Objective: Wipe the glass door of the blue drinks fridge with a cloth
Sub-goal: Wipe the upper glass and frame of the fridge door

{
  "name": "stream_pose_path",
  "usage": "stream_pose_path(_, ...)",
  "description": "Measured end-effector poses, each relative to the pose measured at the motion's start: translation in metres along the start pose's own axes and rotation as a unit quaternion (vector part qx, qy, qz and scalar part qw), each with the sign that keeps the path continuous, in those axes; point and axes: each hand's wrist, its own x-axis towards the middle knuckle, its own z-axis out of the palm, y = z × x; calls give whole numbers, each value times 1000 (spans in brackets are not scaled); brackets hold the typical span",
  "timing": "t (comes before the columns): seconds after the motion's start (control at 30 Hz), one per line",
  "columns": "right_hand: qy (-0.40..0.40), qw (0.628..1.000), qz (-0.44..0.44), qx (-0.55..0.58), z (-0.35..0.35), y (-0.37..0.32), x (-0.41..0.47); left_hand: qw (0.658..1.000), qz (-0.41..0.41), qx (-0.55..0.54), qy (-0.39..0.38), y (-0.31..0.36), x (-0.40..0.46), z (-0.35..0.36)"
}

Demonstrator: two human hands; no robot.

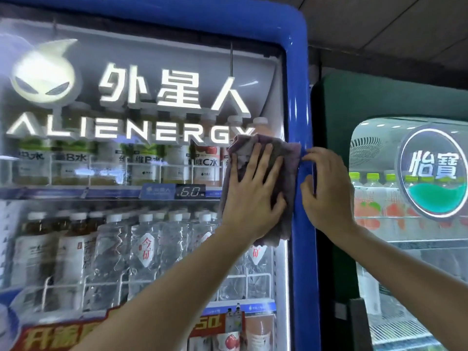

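The blue drinks fridge (298,97) fills the left and centre, its glass door (152,224) showing a lit white logo and shelves of bottles. A purple-grey cloth (288,158) lies flat on the glass at the door's right side, overlapping the blue frame. My left hand (253,188) presses on the cloth with straight, spread fingers. My right hand (326,188) grips the blue frame's right edge just beside the cloth, fingers curled round it.
A green drinks fridge (379,102) with its own glass door and round logo stands close on the right, a narrow dark gap between the two cabinets. Ceiling panels show above.
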Motion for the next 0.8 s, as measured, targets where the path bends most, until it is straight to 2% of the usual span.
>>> stream_pose_path(0.07,30,999,-23,-9,-1,-13,0,1000,5,-18,-16,-7,-10,-9)
stream_pose_path(0.13,17,998,-53,-7,4,-27,-2,1000,23,0,-20,-18,-22,-18)
stream_pose_path(0.2,-31,998,-50,8,15,-41,-6,998,46,29,-14,-32,-34,-24)
stream_pose_path(0.3,-110,993,23,25,37,-59,-13,997,52,59,-18,-52,-54,-34)
stream_pose_path(0.37,-129,991,30,-4,51,-66,-16,996,54,62,-27,-63,-66,-41)
stream_pose_path(0.47,-124,988,25,-94,69,-69,-19,996,54,71,-31,-84,-86,-53)
stream_pose_path(0.6,-127,979,20,-158,80,-71,-4,996,16,85,-30,-115,-105,-71)
stream_pose_path(0.67,-127,978,9,-167,83,-70,20,995,7,96,-40,-128,-110,-79)
stream_pose_path(0.8,-123,976,44,-174,92,-79,62,992,-4,116,-48,-147,-116,-91)
